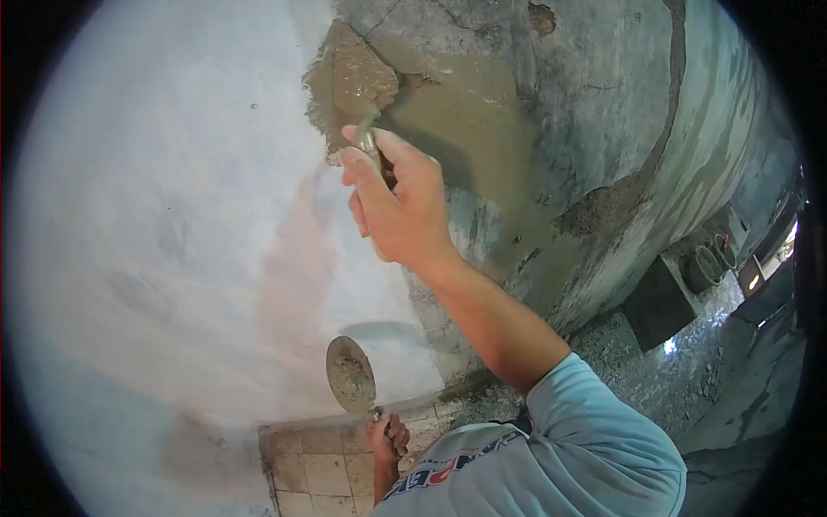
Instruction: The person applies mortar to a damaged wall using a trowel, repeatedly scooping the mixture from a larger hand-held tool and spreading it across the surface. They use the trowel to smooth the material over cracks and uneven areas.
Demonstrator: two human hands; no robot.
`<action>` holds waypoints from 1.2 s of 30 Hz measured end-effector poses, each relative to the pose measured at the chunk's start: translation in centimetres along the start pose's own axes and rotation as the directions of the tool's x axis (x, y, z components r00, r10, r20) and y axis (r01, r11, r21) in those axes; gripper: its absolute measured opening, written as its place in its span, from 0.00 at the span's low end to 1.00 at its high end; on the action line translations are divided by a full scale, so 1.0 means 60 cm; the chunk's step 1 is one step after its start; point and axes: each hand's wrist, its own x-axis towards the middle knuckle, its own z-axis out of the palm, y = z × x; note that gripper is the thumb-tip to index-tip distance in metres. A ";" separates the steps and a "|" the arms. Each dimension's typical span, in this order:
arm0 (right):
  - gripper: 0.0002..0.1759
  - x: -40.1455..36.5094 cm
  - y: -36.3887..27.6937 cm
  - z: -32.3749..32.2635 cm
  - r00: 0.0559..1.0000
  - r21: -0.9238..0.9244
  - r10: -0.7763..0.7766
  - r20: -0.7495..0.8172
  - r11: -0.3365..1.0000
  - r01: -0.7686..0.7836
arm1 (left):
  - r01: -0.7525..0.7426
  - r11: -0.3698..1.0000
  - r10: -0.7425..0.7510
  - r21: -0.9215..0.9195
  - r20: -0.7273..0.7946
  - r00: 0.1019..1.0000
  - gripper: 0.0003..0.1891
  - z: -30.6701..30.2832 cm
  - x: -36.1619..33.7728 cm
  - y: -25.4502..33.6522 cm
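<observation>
The right hand [398,207] is raised high against the wall [172,215]. The arm is stretched up and leftward from a light-blue sleeve [594,439] at the lower right, and the back of the hand is turned toward the camera. Its grip is closed in a fist round the handle of the upper trowel [355,82], of which only the top of the handle is seen above the fingers. The blade is laid against the wall where white paint meets bare grey concrete. Its long axis is held near upright, with the tip pointed up and slightly left, and its face is coated with brown mortar. A wet patch [469,112] of the same mortar is spread over the concrete just right of the blade, touching it.

The left hand [388,438] is kept low, near the bottom of the view. Its grip is wrapped round the handle of the lower trowel [350,375]. The rounded blade is pointed up and a little left from the hand, and a small heap of mortar is carried on its face.

Pale tiles [319,470] are seen below this hand, and rubble [637,370] is strewn along the foot of the wall. Dark round containers [711,263] are set far to the right; what is in them cannot be told.
</observation>
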 end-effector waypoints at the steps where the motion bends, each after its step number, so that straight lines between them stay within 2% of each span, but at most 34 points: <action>1: 0.16 -0.006 -0.002 -0.005 0.998 0.024 0.054 -0.042 0.998 -0.053 | 0.000 1.000 0.000 0.005 0.004 1.000 0.08 -0.005 0.003 -0.003; 3: 0.16 -0.023 -0.017 -0.025 0.981 0.075 0.158 -0.111 0.986 -0.150 | 0.020 1.000 -0.020 0.010 -0.025 0.999 0.09 0.007 0.001 0.003; 7: 0.19 -0.056 0.022 -0.086 0.934 0.319 0.253 -0.254 0.933 -0.166 | 0.053 0.998 -0.052 0.025 -0.055 0.997 0.09 0.009 -0.003 0.001; 10: 0.20 -0.081 0.022 -0.110 0.886 0.362 0.343 -0.311 0.905 -0.223 | 0.088 0.996 -0.089 -0.020 -0.048 0.995 0.09 -0.016 -0.003 -0.008; 16: 0.19 -0.118 0.057 -0.119 0.831 0.379 0.311 -0.461 0.916 -0.133 | 0.037 0.999 -0.037 0.002 -0.048 0.998 0.09 -0.002 -0.017 0.000; 19: 0.20 -0.098 0.028 -0.077 0.944 0.183 0.183 -0.275 0.974 -0.136 | 0.039 0.996 -0.044 -0.076 -0.067 0.997 0.08 -0.004 -0.016 -0.004; 20: 0.20 -0.084 0.009 -0.063 0.972 0.147 0.156 -0.174 0.980 -0.131 | 0.020 0.999 -0.021 -0.031 -0.056 0.998 0.07 0.001 -0.018 -0.004; 22: 0.21 -0.051 -0.012 -0.025 0.989 0.195 0.126 -0.083 0.975 -0.108 | 0.030 0.999 -0.031 -0.018 -0.057 0.998 0.07 -0.013 -0.007 -0.018; 24: 0.22 -0.021 -0.025 0.005 0.999 0.196 0.032 0.012 0.980 -0.034 | 0.036 0.999 -0.036 0.004 -0.052 0.998 0.07 -0.011 -0.008 -0.017; 26: 0.23 0.004 -0.022 0.019 1.000 0.156 0.012 0.011 0.988 -0.014 | 0.032 0.999 -0.031 0.031 -0.045 0.999 0.07 0.009 -0.013 -0.009; 29: 0.25 -0.003 -0.019 0.013 0.997 0.191 0.061 -0.039 0.980 -0.052 | 0.041 0.998 -0.040 0.042 -0.034 0.999 0.07 0.023 -0.015 -0.002; 31: 0.25 -0.029 -0.030 -0.001 0.977 0.271 0.169 -0.128 0.954 -0.130 | 0.046 0.999 -0.045 0.029 -0.031 0.999 0.07 0.017 -0.013 -0.005; 35: 0.24 -0.063 -0.012 -0.057 0.923 0.421 0.248 -0.293 0.900 -0.108 | 0.151 0.987 -0.156 -0.058 -0.079 0.985 0.06 -0.021 -0.002 -0.016; 36: 0.24 -0.071 -0.007 -0.075 0.905 0.423 0.277 -0.322 0.898 -0.125 | 0.135 0.990 -0.138 -0.036 -0.082 0.987 0.06 -0.008 -0.007 -0.013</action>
